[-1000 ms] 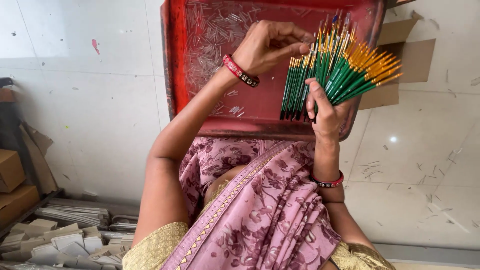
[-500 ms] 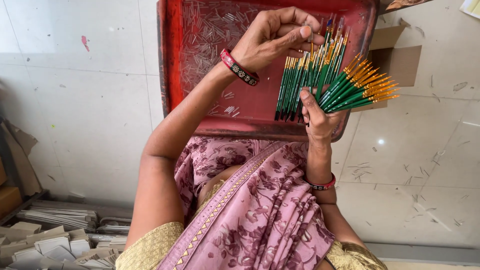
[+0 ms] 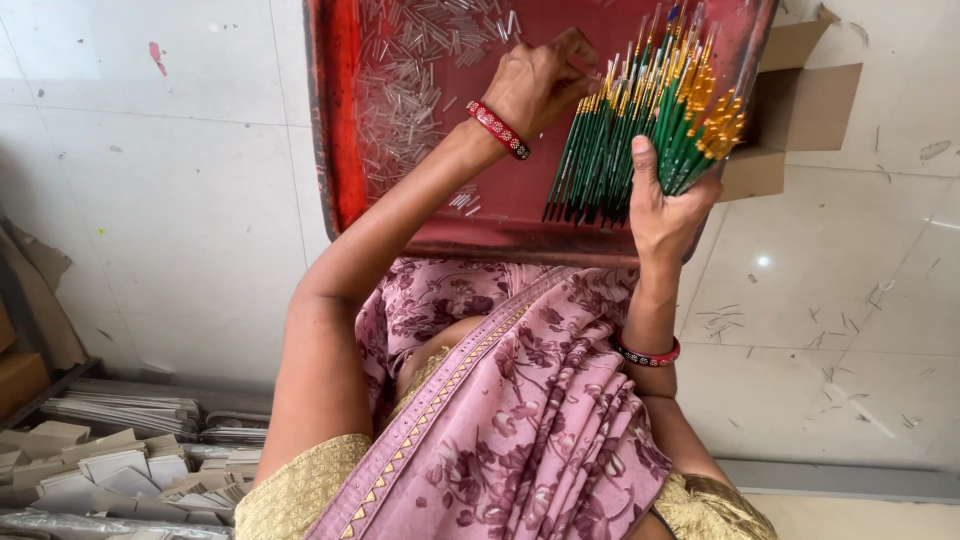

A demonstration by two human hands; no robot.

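Dozens of green-handled paintbrushes (image 3: 640,130) with gold ferrules fan out from the right hand (image 3: 665,205), whose fingers are wrapped tight round their lower ends, above the near edge of a red tray (image 3: 345,120) on the person's lap. From the head view, the left hand (image 3: 540,80) curls over the tray, fingertips pinched together at the top of the bundle, on one brush it seems. Small clear tubes (image 3: 420,70) litter the tray. A cardboard box (image 3: 800,100) sits on the tiled floor beyond, and stacked cards (image 3: 110,465) lie by the left elbow.
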